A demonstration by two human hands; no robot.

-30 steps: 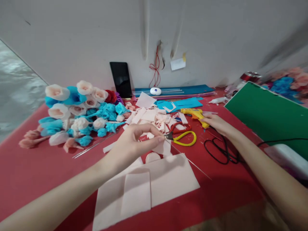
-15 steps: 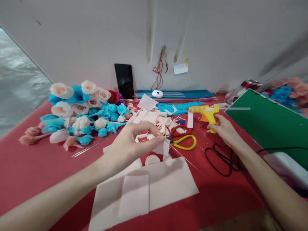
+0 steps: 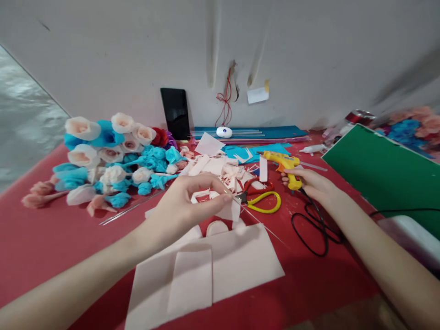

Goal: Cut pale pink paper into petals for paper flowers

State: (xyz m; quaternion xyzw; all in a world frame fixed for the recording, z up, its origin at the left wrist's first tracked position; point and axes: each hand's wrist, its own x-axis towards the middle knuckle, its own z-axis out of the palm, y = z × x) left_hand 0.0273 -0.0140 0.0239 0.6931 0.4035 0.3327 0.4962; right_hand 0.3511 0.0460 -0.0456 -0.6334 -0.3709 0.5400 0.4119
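My left hand (image 3: 187, 201) is held above the red table (image 3: 41, 238), its fingers pinched on a thin wire (image 3: 256, 221) and a small pale pink paper piece (image 3: 231, 211). The wire slants down to the right over the table. My right hand (image 3: 309, 182) is closed round the handle of a yellow glue gun (image 3: 283, 162), whose nozzle points left and whose black cord (image 3: 314, 224) loops across the table. A small pink paper strip (image 3: 263, 169) stands beside the gun's nozzle.
Large pale pink paper sheets (image 3: 220, 270) lie in front of me. Red and yellow scissors (image 3: 261, 197) rest among pink scraps. A heap of pink and blue paper flowers (image 3: 110, 160) fills the left. A green board (image 3: 385, 169) leans at the right; a black phone (image 3: 175, 113) stands against the wall.
My right hand closed on the glue gun, lifted it off the table, then brought it lower and a little left. My left hand kept its pinch on the wire and paper.
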